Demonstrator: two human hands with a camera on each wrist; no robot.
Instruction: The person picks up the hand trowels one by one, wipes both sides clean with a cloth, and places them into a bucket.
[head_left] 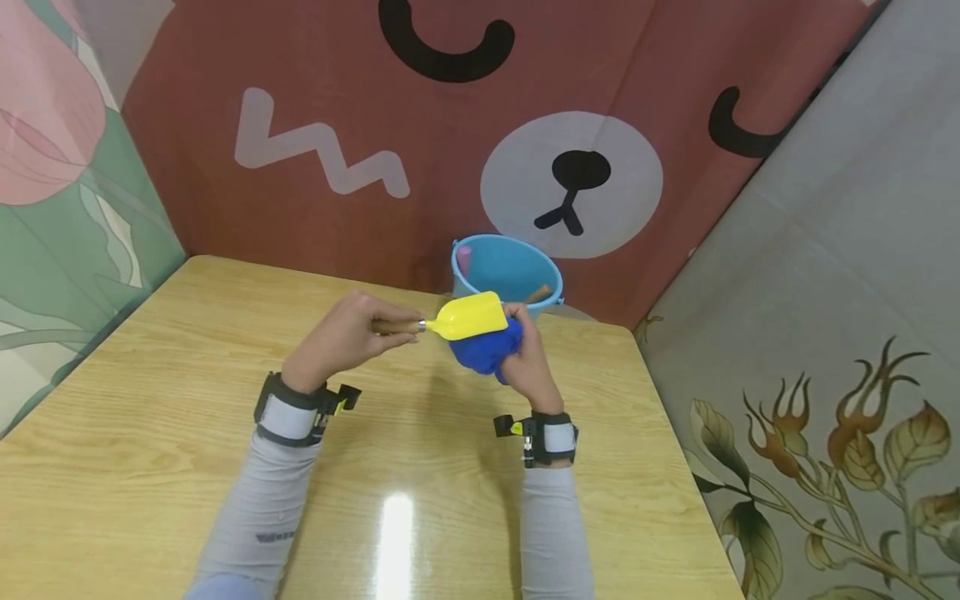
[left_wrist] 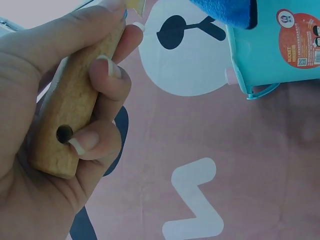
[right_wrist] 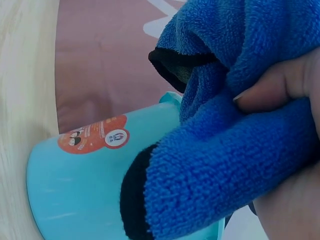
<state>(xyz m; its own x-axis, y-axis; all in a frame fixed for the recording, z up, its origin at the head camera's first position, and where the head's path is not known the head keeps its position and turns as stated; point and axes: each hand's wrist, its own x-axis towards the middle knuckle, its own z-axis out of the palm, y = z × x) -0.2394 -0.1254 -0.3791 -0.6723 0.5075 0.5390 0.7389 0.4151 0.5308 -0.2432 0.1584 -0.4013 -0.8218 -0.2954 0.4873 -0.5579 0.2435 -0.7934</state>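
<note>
My left hand [head_left: 352,333] grips the wooden handle [left_wrist: 75,105] of a small toy shovel with a yellow scoop [head_left: 472,317]. In the right hand [head_left: 531,358] is a bunched blue terry cloth [right_wrist: 225,165] with dark edging, its folds held under the thumb. From the head view the scoop overlaps the cloth; whether they touch I cannot tell. Just beyond both hands stands a light blue bucket [head_left: 506,242], upright on the table. A pink item [head_left: 464,260] and a wooden handle end [head_left: 538,293] show inside it. The bucket's lower part is hidden in the head view.
The wood-grain table [head_left: 187,467] extends under both arms. Behind the bucket hangs a reddish-brown curtain [head_left: 315,225] with a bear face. Patterned fabric [head_left: 810,400] borders the right side, and a floral one [head_left: 67,217] the left. An orange sticker [right_wrist: 90,136] marks the bucket.
</note>
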